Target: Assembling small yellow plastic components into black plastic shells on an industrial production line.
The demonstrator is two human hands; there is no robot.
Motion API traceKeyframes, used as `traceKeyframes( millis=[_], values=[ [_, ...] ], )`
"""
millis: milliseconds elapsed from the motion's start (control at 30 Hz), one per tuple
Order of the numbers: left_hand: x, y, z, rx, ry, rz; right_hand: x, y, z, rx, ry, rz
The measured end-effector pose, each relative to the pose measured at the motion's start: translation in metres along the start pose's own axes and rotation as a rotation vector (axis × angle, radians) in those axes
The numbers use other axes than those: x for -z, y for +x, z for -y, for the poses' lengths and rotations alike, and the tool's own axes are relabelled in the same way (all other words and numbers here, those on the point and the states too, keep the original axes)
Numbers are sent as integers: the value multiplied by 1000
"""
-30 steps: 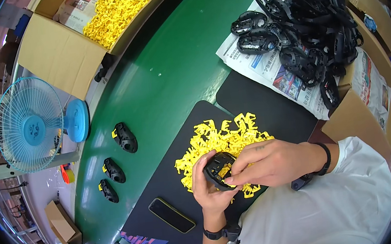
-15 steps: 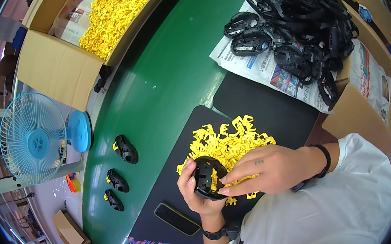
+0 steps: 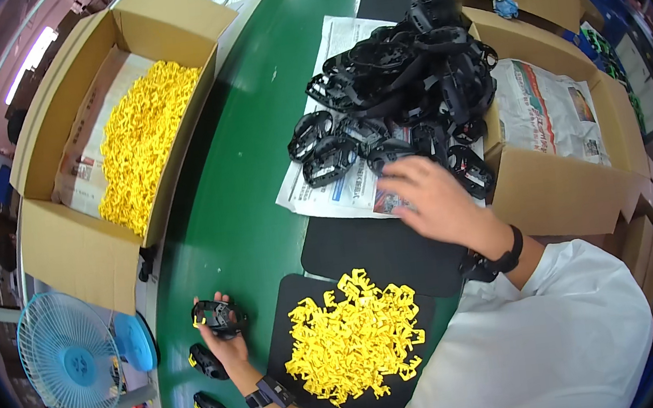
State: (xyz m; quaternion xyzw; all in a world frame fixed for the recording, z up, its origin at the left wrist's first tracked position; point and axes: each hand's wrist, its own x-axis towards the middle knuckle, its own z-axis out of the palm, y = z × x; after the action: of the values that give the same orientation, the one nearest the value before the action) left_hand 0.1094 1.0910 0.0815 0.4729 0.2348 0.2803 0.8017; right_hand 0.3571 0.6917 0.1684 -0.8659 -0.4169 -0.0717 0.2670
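My left hand [image 3: 231, 347] is closed around a black mouse shell [image 3: 223, 316] with a yellow clip at its left end, over the green work surface. Just below it, several similar shells [image 3: 214, 407] with yellow clips lie in a row. My right hand [image 3: 441, 205] reaches to the near edge of a heap of black mouse shells [image 3: 400, 75], its fingers stretched out and apart. The fingertips are beside a shell [image 3: 390, 151] at that edge; whether they touch it I cannot tell. Between my forearms, loose yellow clips [image 3: 350, 342] are spread on a black mat [image 3: 292, 288].
Newspaper [image 3: 305, 194] lies under the heap. On the left stands an open carton [image 3: 79, 260] of yellow clips, with a blue fan [image 3: 79, 361] nearer. Open cartons [image 3: 550, 186] stand on the right. The green work surface [image 3: 247, 177] runs between them.
Both hands were together at one shell above the yellow clips. My left hand has carried it left beside the row, while my right hand has moved to the heap. The view has shifted.
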Motion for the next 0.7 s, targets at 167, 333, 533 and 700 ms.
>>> traceKeyframes(
  millis=[167,333,533,700],
  values=[
    [10,16,0,-384,945,-369,-14,4,-41,-94,-218,-50],
    [-19,-15,-41,-599,1302,-656,3,16,-21,-99,-150,-88],
    [-145,-145,-44,169,278,398,14,33,75,752,762,481],
    [-134,-226,13,666,-418,146,-16,14,127,997,979,703]
  ],
)
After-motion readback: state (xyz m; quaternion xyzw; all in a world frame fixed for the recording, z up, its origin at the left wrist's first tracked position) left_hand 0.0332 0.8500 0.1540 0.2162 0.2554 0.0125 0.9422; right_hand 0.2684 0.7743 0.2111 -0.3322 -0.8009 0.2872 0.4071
